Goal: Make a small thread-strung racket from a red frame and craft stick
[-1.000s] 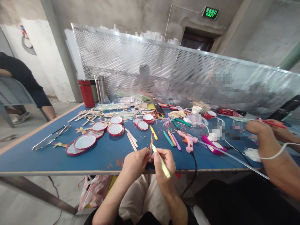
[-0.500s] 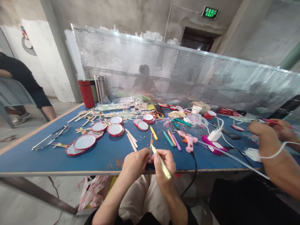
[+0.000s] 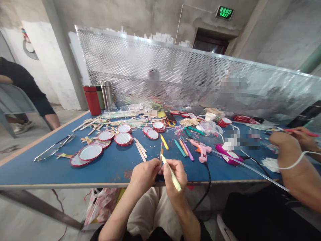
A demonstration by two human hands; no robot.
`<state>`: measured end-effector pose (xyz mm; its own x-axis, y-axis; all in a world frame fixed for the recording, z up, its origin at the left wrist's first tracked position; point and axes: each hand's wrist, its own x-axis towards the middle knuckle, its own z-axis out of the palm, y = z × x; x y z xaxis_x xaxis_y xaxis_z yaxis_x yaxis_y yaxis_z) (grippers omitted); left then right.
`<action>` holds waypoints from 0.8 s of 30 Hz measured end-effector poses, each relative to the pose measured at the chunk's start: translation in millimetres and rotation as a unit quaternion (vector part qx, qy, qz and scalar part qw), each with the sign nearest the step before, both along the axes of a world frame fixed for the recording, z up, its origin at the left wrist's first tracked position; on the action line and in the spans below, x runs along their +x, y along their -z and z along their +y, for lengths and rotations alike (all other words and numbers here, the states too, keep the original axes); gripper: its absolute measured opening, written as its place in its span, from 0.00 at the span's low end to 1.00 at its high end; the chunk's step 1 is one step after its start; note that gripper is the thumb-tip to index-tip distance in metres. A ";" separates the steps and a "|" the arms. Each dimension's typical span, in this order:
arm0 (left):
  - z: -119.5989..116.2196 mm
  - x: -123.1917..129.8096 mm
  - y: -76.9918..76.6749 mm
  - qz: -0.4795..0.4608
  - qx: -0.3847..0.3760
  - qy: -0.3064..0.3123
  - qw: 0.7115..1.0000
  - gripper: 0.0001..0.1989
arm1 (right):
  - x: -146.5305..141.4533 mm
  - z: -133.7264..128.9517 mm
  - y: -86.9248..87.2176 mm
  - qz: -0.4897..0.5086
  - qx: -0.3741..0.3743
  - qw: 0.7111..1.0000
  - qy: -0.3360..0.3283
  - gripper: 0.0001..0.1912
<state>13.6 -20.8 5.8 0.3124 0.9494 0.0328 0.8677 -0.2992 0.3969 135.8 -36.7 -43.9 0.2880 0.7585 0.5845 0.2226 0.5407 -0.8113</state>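
My left hand [image 3: 145,174] is closed on a craft stick [image 3: 162,151] that stands upright above the table's front edge, its upper part coloured. In my right hand [image 3: 177,174] is a pale yellow marker [image 3: 173,175], its tip against or very near the stick. Beyond the stick lies a yellow marker [image 3: 164,142]. Teal, orange and purple markers [image 3: 188,152] rest to the right, beside a pink glue gun [image 3: 202,150]. Left of the stick are a few plain craft sticks [image 3: 140,149].
Red-rimmed round discs [image 3: 90,152] and loose sticks cover the left and back. Metal tongs [image 3: 55,147] lie at far left, bottles [image 3: 92,100] behind. A purple power strip [image 3: 228,154] with cables sits right. A co-worker's arm [image 3: 296,167] reaches over the right side, holding a red pen.
My hands and the marker have barely shifted. At right, the co-worker's hand and red pen have moved slightly, and a shoe now shows below the table.
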 end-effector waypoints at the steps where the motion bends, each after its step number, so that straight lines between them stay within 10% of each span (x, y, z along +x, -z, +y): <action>1: -0.1 0.0 -0.1 0.001 0.000 0.001 1.000 0.11 | -0.1 0.4 0.6 0.001 0.002 1.000 0.001 0.06; 24: -0.6 -0.5 0.8 -0.007 0.003 -0.001 1.000 0.10 | 0.2 1.3 4.9 0.009 0.007 1.000 0.001 0.06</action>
<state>13.2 -21.4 5.0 0.3103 0.9497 0.0431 0.8622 -0.3002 0.4079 136.0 -35.4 -48.7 0.3012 0.7491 0.5900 0.2088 0.5520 -0.8073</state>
